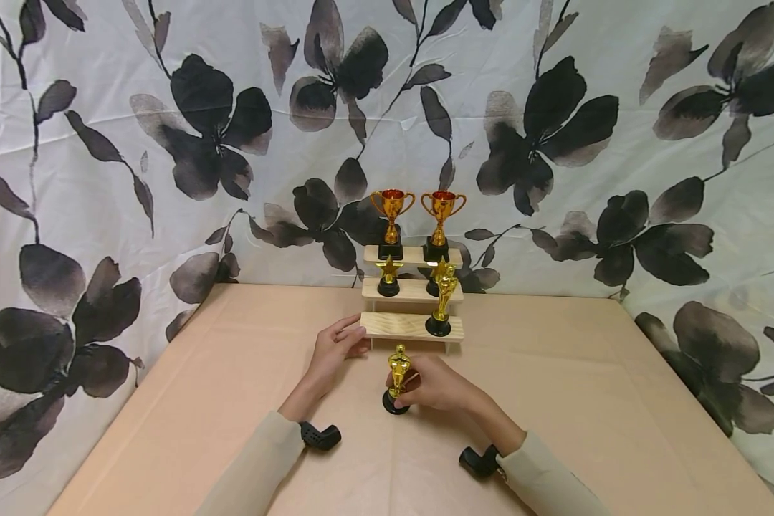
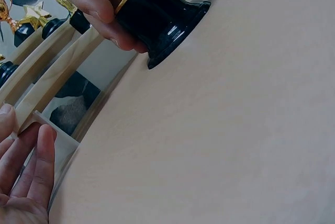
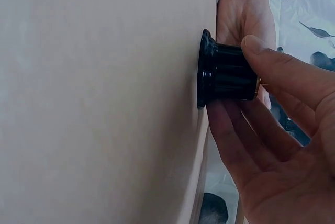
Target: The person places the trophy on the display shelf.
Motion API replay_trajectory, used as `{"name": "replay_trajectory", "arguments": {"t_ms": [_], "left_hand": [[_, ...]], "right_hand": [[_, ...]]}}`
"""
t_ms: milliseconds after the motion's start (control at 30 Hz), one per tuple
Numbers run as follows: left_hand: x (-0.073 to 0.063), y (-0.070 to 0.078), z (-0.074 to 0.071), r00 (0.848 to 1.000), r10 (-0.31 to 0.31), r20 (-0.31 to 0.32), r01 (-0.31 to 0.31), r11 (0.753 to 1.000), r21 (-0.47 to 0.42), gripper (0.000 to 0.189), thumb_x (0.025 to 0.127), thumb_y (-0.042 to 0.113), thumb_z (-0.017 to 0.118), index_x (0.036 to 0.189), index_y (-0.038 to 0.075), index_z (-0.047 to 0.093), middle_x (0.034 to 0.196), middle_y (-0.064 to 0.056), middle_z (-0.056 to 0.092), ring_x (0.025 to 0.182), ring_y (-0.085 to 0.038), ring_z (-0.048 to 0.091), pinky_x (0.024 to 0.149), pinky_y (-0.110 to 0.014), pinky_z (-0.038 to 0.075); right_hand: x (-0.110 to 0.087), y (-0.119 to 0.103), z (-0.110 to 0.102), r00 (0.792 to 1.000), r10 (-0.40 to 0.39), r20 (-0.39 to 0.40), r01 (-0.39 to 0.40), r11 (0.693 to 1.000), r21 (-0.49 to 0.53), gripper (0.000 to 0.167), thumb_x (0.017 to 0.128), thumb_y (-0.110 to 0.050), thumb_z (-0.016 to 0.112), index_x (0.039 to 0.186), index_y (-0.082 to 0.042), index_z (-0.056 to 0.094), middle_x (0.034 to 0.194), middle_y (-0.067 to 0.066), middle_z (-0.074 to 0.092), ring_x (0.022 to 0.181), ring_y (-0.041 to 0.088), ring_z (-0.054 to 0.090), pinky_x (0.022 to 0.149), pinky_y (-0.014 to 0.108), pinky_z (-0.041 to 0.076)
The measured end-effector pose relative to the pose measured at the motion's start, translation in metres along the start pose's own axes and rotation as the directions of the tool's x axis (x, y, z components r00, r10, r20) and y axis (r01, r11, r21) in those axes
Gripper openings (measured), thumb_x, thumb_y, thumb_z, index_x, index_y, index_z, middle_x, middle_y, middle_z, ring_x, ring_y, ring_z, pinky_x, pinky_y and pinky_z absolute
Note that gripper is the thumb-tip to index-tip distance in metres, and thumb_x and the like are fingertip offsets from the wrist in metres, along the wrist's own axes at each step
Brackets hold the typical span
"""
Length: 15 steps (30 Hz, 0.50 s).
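Observation:
My right hand [image 1: 435, 383] grips a gold figure statuette [image 1: 398, 369] upright, low over the table in front of a tiered wooden display stand [image 1: 393, 326]. Its round black base [image 3: 230, 72] shows between thumb and fingers in the right wrist view. At the left end of the lowest step, my left hand [image 1: 335, 351] pinches the board, thumb above and fingers below, as the left wrist view shows [image 2: 26, 182]. A matching gold statuette [image 1: 446, 301] stands at that step's right end.
Two gold trophy cups [image 1: 392, 215] on black bases occupy the top step. Two star trophies [image 1: 389, 278] stand on the middle step, the right one partly hidden by the statuette. Behind the table [image 1: 555, 373] hangs a flower-patterned cloth [image 1: 426, 143].

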<state>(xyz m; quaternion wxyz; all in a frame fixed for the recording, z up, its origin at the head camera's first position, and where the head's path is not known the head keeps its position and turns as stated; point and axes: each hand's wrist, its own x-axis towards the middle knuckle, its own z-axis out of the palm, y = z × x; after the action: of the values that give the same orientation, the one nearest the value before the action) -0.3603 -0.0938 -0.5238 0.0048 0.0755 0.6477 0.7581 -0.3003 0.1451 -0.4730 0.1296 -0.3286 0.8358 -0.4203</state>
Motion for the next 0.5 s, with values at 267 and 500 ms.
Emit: {"name": "replay_trajectory", "arguments": {"t_ms": [267,500], "left_hand": [[-0.0007,0.0003,0.0004,1.0,-0.023,-0.018,0.023,1.0,0.004,0.046,0.1,0.015,0.069,0.144,0.005,0.058,0.096,-0.007,0.08,0.078,-0.013,0.077,0.074,-0.027,0.068],[-0.0008,-0.0002,0.0006,1.0,-0.01,-0.006,0.01,1.0,0.0,0.05,0.1,0.016,0.07,0.146,0.003,0.056,0.097,-0.007,0.08,0.079,-0.014,0.077,0.074,-0.027,0.068]], "right_hand": [[0.0,-0.0009,-0.0007,1.0,0.012,0.008,-0.012,1.0,0.021,0.023,0.082,-0.004,0.086,0.103,-0.006,0.076,0.098,0.003,0.077,0.092,0.016,0.073,0.086,0.038,0.066],[0.0003,-0.0018,-0.0015,0.999,0.041,0.014,-0.041,0.999,0.011,0.021,0.084,-0.007,0.085,0.104,-0.007,0.077,0.102,0.004,0.077,0.097,0.018,0.074,0.089,0.038,0.066]]}}
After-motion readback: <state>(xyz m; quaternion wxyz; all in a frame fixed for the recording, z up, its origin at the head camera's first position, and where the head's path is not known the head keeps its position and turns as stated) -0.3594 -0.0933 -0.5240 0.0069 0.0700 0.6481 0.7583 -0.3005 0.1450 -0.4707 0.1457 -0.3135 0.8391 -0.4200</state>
